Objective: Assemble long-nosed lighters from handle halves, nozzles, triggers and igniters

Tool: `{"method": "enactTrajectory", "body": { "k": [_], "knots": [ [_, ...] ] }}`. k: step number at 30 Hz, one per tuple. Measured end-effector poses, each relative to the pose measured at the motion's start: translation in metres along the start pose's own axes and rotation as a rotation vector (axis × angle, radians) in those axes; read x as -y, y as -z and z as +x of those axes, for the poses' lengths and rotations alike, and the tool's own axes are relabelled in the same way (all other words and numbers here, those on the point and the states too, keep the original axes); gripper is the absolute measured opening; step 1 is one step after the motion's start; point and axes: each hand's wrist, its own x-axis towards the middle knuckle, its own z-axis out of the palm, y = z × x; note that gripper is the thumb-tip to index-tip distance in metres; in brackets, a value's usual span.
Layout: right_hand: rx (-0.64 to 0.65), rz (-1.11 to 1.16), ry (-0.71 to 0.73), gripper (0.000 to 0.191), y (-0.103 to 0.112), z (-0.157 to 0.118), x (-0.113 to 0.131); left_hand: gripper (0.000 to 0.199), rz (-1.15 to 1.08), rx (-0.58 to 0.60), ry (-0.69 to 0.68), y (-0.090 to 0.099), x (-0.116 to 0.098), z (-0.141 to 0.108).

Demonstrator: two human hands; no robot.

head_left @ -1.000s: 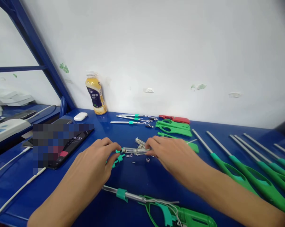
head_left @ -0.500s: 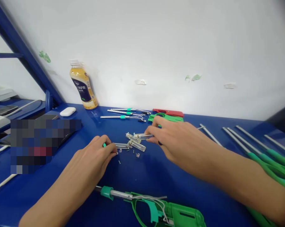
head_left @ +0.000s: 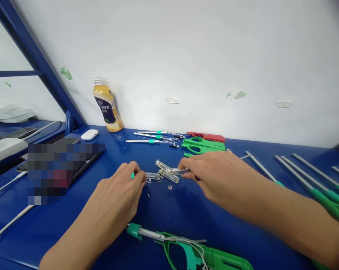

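My right hand (head_left: 211,170) pinches a clear plastic tube (head_left: 178,171) with a whitish fitting at its left end, over other clear tubes (head_left: 169,176) lying crossed. My left hand (head_left: 121,191) has its fingers pinched together at the near end of another clear tube (head_left: 152,175). A bit of teal (head_left: 132,175) shows behind its index finger; whatever lies between the fingertips is hidden. Small screws and metal plates (head_left: 170,187) lie scattered close by. Nearest me is an opened green lighter body (head_left: 228,259) with a metal barrel, teal trigger and loose wires.
Metal rods with teal collars and wires (head_left: 152,141) lie at the back, beside green (head_left: 205,144) and red (head_left: 205,136) casings. Long-barrelled green lighters (head_left: 323,195) lie right. A bottle (head_left: 109,108), white case (head_left: 90,134) and phone (head_left: 85,161) are left.
The whole view has shifted, so things appear further right. Both hands keep their places about the clear tubes, with little visible movement of the fingers.
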Motion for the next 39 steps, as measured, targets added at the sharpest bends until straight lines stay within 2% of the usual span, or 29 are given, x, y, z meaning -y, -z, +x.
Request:
{"method": "enactTrajectory", "body": {
  "k": [5, 8, 12, 19, 23, 31, 39],
  "knots": [
    [0.007, 0.044, 0.031, 0.021, 0.0, -0.001, 0.003, 0.028, -0.237, -0.145, 0.074, 0.015, -0.01, -0.001],
    [0.002, 0.089, 0.08, 0.021, -0.001, -0.001, 0.004, 0.022, -0.366, -0.17, 0.126, 0.02, -0.014, -0.001],
    [-0.004, 0.132, 0.116, 0.032, -0.002, -0.005, 0.008, 0.011, -0.504, -0.175, 0.2, 0.024, -0.018, 0.0],
    [-0.089, 0.203, 0.105, 0.005, 0.004, -0.009, 0.017, 0.02, -0.698, -0.219, 0.284, 0.035, -0.026, -0.002],
    [-0.129, 0.257, 0.116, 0.006, 0.008, -0.009, 0.023, 0.026, -0.89, -0.221, 0.371, 0.041, -0.031, 0.0],
    [-0.252, 0.254, 0.181, 0.006, 0.005, -0.011, 0.029, 0.034, -0.962, -0.148, 0.336, 0.036, -0.03, 0.0],
    [-0.28, 0.2, 0.193, 0.009, -0.001, -0.011, 0.029, 0.036, -0.987, -0.125, 0.37, 0.036, -0.032, -0.004]
  ]
}}
